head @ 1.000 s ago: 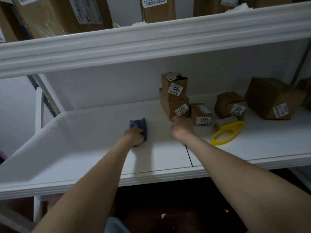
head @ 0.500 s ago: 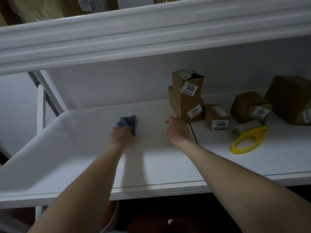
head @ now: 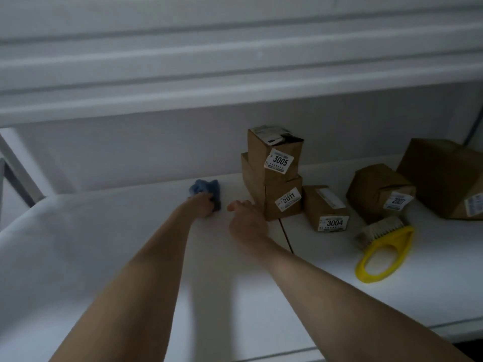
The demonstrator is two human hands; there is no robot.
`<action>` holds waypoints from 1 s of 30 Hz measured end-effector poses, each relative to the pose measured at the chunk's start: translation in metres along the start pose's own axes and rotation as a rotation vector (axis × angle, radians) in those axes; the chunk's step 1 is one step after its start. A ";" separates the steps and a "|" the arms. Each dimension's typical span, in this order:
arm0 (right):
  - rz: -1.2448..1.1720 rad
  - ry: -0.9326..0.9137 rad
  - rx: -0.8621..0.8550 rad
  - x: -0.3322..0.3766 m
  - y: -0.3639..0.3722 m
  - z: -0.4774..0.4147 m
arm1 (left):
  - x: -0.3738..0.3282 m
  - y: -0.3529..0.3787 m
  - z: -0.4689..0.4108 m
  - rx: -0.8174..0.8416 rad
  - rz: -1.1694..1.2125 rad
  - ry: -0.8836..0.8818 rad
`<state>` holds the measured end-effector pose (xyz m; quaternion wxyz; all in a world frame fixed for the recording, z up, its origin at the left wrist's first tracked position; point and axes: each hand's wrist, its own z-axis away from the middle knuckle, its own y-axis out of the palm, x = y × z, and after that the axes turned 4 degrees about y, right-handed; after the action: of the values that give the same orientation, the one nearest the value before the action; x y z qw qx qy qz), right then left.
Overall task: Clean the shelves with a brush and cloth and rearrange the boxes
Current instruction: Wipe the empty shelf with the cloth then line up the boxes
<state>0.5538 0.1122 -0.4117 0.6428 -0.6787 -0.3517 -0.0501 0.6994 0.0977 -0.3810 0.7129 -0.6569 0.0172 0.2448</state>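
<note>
My left hand [head: 202, 205] grips a crumpled blue cloth [head: 205, 188] against the white shelf [head: 104, 244], well back near the wall. My right hand [head: 247, 220] rests flat on the shelf beside it, fingers relaxed, close to box 2011 [head: 282, 199]. Box 3005 [head: 274, 155] is stacked on box 2011. Box 3004 [head: 325, 209] sits just to the right. A brush with a yellow handle [head: 384, 253] lies on the shelf in front of box 2007 [head: 379, 192].
A larger cardboard box [head: 444, 176] stands at the far right. The upper shelf's thick white front edge [head: 235, 66] hangs overhead. A seam in the shelf [head: 286, 237] runs from box 2011 toward the front. A metal upright [head: 15, 168] is at the left.
My left hand has pushed the cloth back and to the right, toward the stacked boxes. My right hand stays by box 2011. The view has dropped below the upper shelf.
</note>
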 end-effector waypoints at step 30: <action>0.050 0.217 0.027 -0.051 -0.106 0.118 | -0.089 0.042 0.211 0.422 -0.140 0.345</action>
<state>0.4136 0.1904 -0.3695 0.6873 -0.6691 -0.2636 -0.1027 0.5427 0.2692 -0.3605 0.8355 -0.5256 0.1437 0.0706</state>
